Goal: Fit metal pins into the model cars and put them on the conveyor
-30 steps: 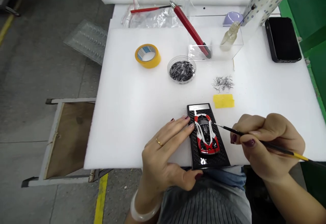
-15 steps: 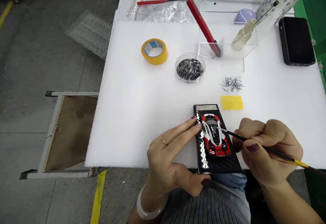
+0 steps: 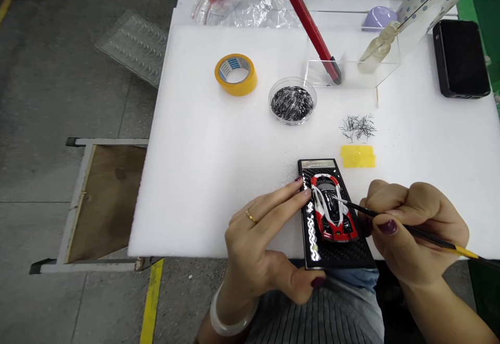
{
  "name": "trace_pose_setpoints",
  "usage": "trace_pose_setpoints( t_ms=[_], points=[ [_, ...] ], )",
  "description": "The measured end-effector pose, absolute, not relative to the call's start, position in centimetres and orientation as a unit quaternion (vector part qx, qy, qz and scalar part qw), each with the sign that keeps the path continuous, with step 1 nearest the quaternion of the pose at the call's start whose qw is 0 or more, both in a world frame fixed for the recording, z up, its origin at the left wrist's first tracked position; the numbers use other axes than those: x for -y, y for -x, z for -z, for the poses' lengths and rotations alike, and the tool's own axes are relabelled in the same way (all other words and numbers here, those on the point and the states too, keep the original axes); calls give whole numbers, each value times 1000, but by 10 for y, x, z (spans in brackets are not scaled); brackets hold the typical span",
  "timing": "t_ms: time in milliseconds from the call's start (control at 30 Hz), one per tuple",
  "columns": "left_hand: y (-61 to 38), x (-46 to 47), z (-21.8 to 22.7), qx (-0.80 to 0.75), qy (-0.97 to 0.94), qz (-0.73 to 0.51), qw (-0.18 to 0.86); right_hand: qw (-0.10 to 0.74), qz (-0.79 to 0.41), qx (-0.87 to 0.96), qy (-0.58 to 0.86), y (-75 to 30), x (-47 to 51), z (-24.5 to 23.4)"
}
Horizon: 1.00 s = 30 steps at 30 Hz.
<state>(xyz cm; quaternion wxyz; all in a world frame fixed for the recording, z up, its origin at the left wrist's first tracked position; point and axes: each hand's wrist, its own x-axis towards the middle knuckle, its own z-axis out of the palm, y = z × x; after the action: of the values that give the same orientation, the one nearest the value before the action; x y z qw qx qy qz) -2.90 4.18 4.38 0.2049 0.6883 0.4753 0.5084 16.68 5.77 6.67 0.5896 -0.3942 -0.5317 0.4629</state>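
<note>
A small red, white and black model car [image 3: 333, 209] sits on a black carbon-pattern base [image 3: 335, 253] at the near edge of the white foam mat [image 3: 219, 167]. My left hand [image 3: 260, 240] grips the base from the left, fingertips on its upper left edge and thumb at its near corner. My right hand [image 3: 410, 226] pinches a thin black brush [image 3: 390, 221] with a yellow band. The brush tip rests on the car's roof.
On the mat lie a yellow tape roll [image 3: 235, 74], a clear dish of small black parts [image 3: 292, 102], a loose pile of the same parts [image 3: 358, 126] and a yellow tape strip [image 3: 358, 156]. A red-handled tool [image 3: 312, 34], a clear box and a phone [image 3: 461, 57] stand farther back.
The brush tip has moved from beside the car's right flank onto its roof. The base has tilted slightly under my left hand. The view has shifted a little.
</note>
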Motion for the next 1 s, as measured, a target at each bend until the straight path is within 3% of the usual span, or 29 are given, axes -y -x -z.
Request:
trace_pose_setpoints(
  t_ms=[1000],
  points=[
    [28, -44, -42, -466, -680, -527, 206, 576, -438, 579, 376, -169, -57, -63]
  ],
)
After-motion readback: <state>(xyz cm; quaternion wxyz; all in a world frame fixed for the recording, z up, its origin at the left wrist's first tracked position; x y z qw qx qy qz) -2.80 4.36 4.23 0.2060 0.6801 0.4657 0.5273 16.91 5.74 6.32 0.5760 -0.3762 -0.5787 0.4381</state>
